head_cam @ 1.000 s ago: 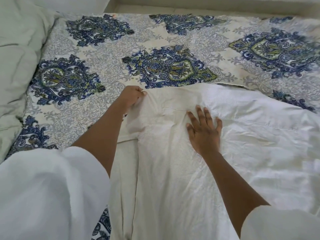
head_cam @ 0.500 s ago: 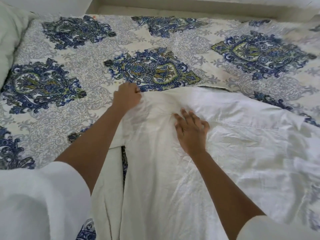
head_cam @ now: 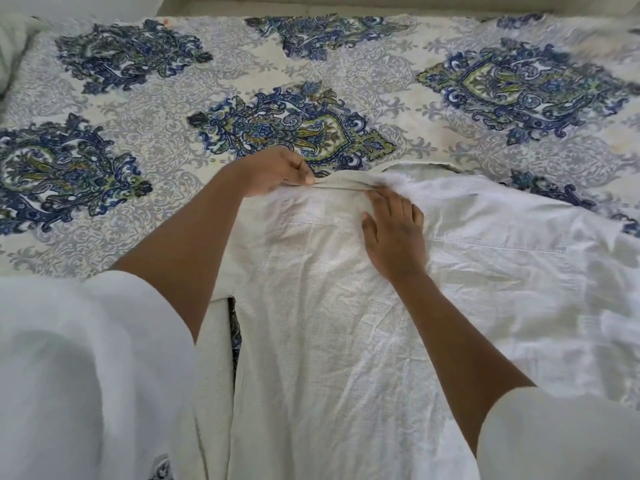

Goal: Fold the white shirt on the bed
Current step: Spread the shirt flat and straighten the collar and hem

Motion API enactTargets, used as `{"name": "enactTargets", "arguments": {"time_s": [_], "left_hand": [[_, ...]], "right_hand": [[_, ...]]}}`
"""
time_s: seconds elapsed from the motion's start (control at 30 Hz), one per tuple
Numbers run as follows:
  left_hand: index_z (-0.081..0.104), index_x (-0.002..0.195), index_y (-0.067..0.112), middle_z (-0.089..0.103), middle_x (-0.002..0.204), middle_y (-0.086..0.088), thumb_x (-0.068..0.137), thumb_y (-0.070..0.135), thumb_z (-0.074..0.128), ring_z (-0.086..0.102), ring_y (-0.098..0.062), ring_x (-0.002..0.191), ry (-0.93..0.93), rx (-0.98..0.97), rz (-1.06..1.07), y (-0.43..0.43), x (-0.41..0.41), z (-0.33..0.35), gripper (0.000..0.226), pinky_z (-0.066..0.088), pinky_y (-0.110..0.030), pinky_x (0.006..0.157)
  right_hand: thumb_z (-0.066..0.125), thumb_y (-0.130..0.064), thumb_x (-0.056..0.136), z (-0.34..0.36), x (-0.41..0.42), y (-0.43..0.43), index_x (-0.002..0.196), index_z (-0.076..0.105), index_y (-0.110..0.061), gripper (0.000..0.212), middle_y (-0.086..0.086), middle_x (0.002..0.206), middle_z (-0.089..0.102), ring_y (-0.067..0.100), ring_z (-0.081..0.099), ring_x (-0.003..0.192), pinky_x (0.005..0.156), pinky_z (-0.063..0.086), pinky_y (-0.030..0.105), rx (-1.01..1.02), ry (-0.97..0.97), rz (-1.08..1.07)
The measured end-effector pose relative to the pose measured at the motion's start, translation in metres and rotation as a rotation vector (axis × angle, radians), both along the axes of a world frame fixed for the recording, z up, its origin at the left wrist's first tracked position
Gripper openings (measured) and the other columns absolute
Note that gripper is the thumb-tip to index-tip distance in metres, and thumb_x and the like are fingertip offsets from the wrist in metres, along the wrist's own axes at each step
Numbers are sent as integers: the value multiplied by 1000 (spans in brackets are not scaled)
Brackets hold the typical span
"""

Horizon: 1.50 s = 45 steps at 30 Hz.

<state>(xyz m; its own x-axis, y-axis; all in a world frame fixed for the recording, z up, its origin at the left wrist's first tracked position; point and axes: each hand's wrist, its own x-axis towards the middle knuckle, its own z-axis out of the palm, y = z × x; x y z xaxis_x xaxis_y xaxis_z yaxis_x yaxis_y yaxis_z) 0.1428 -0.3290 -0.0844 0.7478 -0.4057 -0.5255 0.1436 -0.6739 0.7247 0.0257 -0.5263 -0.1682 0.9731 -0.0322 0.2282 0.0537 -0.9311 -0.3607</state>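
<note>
the white, thin woven-fabric shirt (head_cam: 339, 341) lies spread on the bed (head_cam: 138, 216), whose cream cover carries blue and green medallion prints. the shirt occupies the near centre and right of the view. its far edge sits just below the central medallion. at the left, a narrow strip of shirt lies apart from the main panel, with a slit of cover showing between them.

the left hand (head_cam: 273, 173) grips the far edge: thumb and curled fingers pinch a bunched ridge of fabric. judged purpose: to anchor and tension this edge so a fold line can be set.

the right hand (head_cam: 394, 233) rests palm-down on the shirt, fingers straight and slightly spread, holding nothing. its fingertips touch the same ridge, just right of the pinch. judged purpose: to press the panel flat and stop it sliding while the edge is drawn.

judged status: early stage. the right portion lies unfolded and creased. the cloth appears light and will wrinkle readily, so smooth it before each fold.
</note>
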Motion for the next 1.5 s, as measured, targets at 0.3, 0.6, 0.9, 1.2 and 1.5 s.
{"name": "enactTargets", "arguments": {"time_s": [0.3,0.6,0.9,1.2,1.5], "left_hand": [[61,74,11,58,76,-4,78,0,67,51,-18,76,-153,-58,79,8,4,4,14,39,-25,72],[68,97,-2,63,76,0,83,-2,62,54,1,60,-144,-14,25,18,5,-4,15,43,-11,59],[68,103,-2,71,78,3,84,5,64,63,-8,74,53,-100,9,30,0,-8,21,48,-14,73],[66,94,3,64,86,-2,79,10,70,57,-8,76,-26,95,-120,17,-34,-7,16,41,-19,73],[52,86,11,46,86,1,84,17,65,47,-17,80,-601,256,120,5,-82,-51,14,35,-26,66]], "right_hand": [[48,-22,91,56,44,6,109,63,-11,26,9,114,57,26,48,109,89,36,38,274,-82,-136],[58,-30,88,61,81,5,94,69,-20,16,-1,91,64,20,52,103,101,28,40,372,347,-60],[60,-26,85,46,74,9,83,68,-21,9,-11,82,58,17,55,98,94,21,39,500,212,-121],[56,-19,85,40,65,12,89,67,-18,12,-2,92,66,19,55,97,97,24,37,400,113,-123],[61,-25,84,23,40,9,106,64,-13,24,3,110,60,23,49,112,111,14,48,330,110,-34]]}}
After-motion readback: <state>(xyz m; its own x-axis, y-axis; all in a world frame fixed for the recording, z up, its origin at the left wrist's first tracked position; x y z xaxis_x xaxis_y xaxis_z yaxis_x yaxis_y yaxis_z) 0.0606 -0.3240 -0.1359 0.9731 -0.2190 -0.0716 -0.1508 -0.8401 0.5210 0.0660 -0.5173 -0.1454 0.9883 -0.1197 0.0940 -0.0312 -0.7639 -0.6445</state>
